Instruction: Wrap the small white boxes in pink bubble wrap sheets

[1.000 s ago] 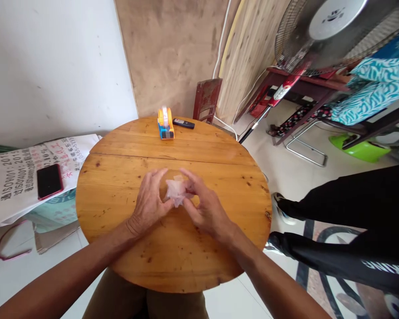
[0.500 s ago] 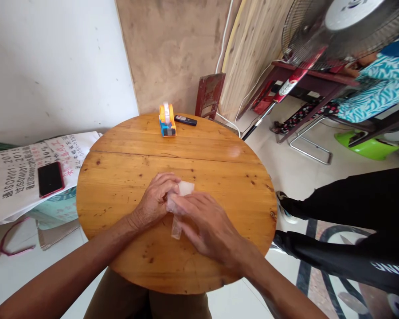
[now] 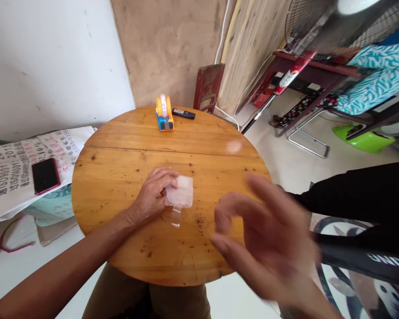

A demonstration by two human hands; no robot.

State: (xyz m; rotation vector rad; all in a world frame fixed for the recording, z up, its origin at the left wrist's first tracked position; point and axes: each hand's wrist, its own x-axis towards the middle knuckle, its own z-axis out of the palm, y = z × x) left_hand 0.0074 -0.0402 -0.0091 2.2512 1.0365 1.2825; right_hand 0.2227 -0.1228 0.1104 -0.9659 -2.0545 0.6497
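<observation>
A small whitish, translucent packet (image 3: 182, 191) lies on the round wooden table (image 3: 146, 261), near its middle. My left hand (image 3: 153, 192) grips the packet's left edge with bent fingers. A strip of clear tape (image 3: 176, 217) sticks out from the packet's near side onto the wood. My right hand (image 3: 269, 235), blurred by motion, is raised over the table's right side, its fingers apart and nothing between them. Toward the far edge stands an orange and blue tape dispenser (image 3: 165, 114).
A black remote-like object (image 3: 184, 114) lies beside the dispenser. On the left, a phone (image 3: 45, 175) rests on a printed white sack (image 3: 6, 186). A red chair (image 3: 209, 86) and a standing fan (image 3: 294, 73) are beyond the table. People's legs show at right.
My right hand has let go of the packet and swung away to the right, opening. More of the packet now shows, while my left hand stays on it. The view has shifted slightly.
</observation>
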